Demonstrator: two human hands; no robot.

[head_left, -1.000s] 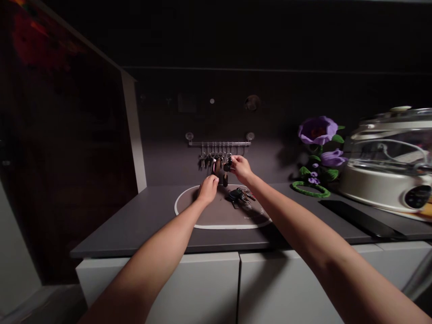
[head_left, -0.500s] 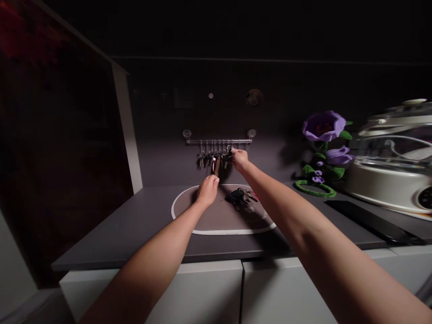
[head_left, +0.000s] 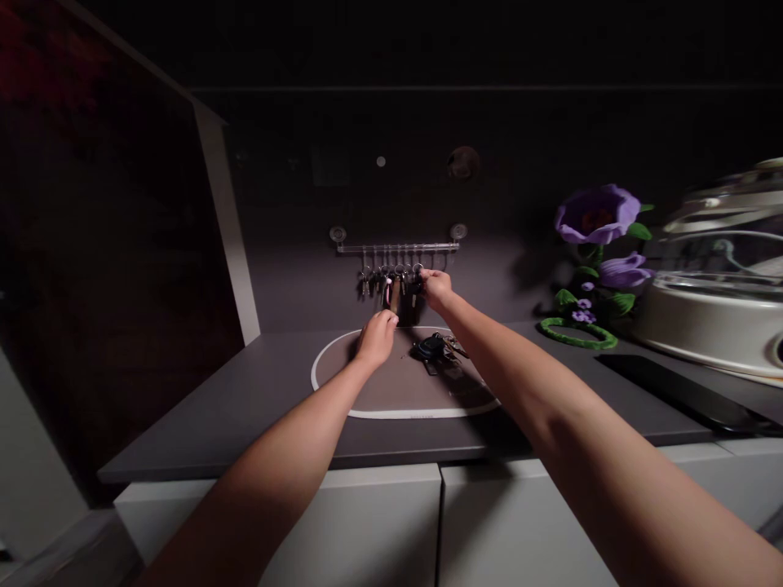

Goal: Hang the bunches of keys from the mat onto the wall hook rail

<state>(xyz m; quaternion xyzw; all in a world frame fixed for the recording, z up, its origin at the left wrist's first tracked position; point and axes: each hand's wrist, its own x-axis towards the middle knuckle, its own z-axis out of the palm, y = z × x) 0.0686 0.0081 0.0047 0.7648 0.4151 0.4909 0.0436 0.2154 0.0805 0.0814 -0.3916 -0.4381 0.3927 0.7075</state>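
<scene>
A clear rail point(head_left: 397, 247) on the dark wall carries a row of hooks with several bunches of keys point(head_left: 365, 281). My right hand point(head_left: 436, 287) pinches a metal key ring point(head_left: 418, 268) at the right end of the hanging bunches; dark items hang below the ring. Whether the ring sits on its hook, I cannot tell. My left hand point(head_left: 377, 337) is closed below the rail, its fingertips at the lower end of a brown strap point(head_left: 395, 295) that hangs among the keys. Between my forearms, a black key fob with keys point(head_left: 431, 347) lies on an oval mat point(head_left: 385, 391).
The mat's white-edged oval lies on a dark counter point(head_left: 201, 408) above white cabinet doors point(head_left: 360, 522). To the right stand a purple artificial flower point(head_left: 599, 216) with a green ring base, a white appliance with a transparent top point(head_left: 710, 314), and a flat black object point(head_left: 679, 391).
The view has tilted and shifted slightly. My right hand keeps its pinch at the ring, which shows more clearly below the hooks. My left hand stays by the brown strap.
</scene>
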